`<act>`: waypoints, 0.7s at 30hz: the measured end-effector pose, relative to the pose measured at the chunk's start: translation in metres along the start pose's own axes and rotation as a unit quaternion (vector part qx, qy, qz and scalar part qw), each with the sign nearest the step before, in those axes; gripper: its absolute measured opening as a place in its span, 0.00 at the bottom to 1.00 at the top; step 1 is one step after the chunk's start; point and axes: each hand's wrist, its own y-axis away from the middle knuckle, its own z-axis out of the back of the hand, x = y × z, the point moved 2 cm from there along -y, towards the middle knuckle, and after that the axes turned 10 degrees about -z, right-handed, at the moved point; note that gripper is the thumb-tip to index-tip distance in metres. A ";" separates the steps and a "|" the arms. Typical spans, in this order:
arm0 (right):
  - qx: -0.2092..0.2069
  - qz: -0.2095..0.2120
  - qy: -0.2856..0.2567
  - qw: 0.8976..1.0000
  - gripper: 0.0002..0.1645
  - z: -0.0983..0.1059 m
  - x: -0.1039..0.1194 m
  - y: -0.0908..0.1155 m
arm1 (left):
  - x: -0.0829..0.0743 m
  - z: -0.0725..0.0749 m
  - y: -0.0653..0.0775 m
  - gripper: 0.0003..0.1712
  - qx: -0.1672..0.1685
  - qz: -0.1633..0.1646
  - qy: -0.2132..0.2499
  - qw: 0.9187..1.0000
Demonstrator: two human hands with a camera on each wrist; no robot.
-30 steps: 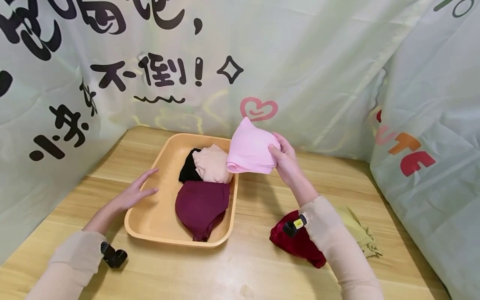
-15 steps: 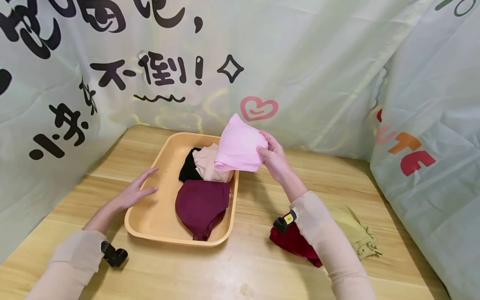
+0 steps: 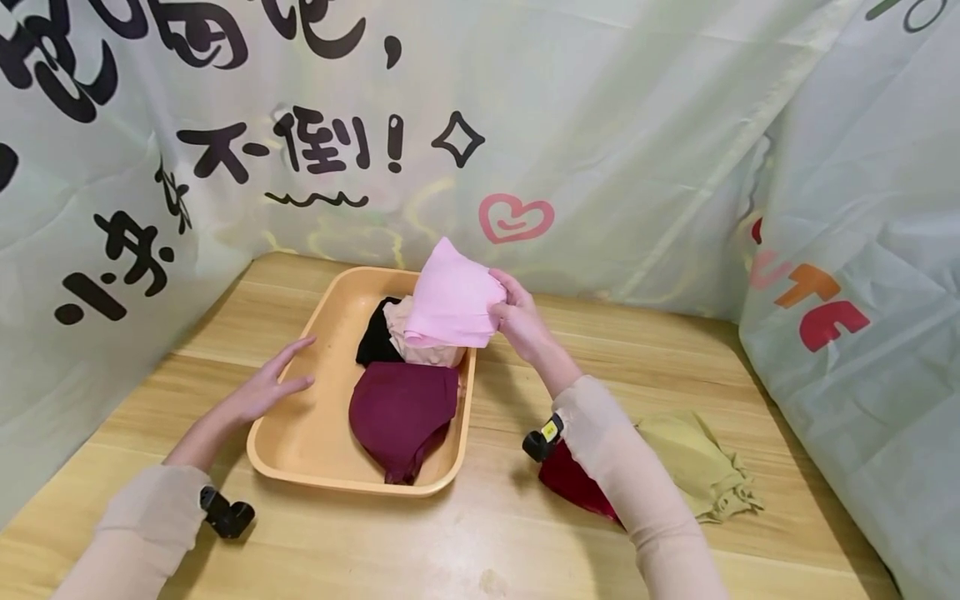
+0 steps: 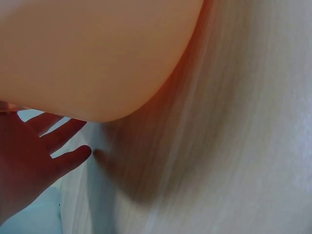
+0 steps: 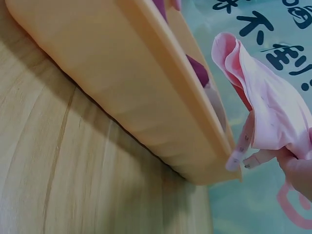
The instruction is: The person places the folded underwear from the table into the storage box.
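My right hand pinches a folded light-pink bra by its right edge. It holds the bra up over the back right corner of an orange-tan tray. In the right wrist view, the bra shows its folded layers beside the tray wall. Inside the tray lie a plum folded bra, a pale peach garment partly covered by the pink one, and a black garment. My left hand is at the tray's left rim, fingers spread and holding nothing.
On the wooden table, right of the tray, lie a dark red garment, partly hidden by my right forearm, and a yellow-green garment. Printed cloth walls stand behind and at both sides.
My right hand has carried the pink bra leftward, from beside the tray's right rim to over the peach garment. The left hand and the tray have stayed put.
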 end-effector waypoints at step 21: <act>-0.037 0.102 0.283 0.953 0.17 -0.022 -0.029 -0.019 | 0.004 0.000 0.000 0.37 -0.006 -0.006 -0.008 1.000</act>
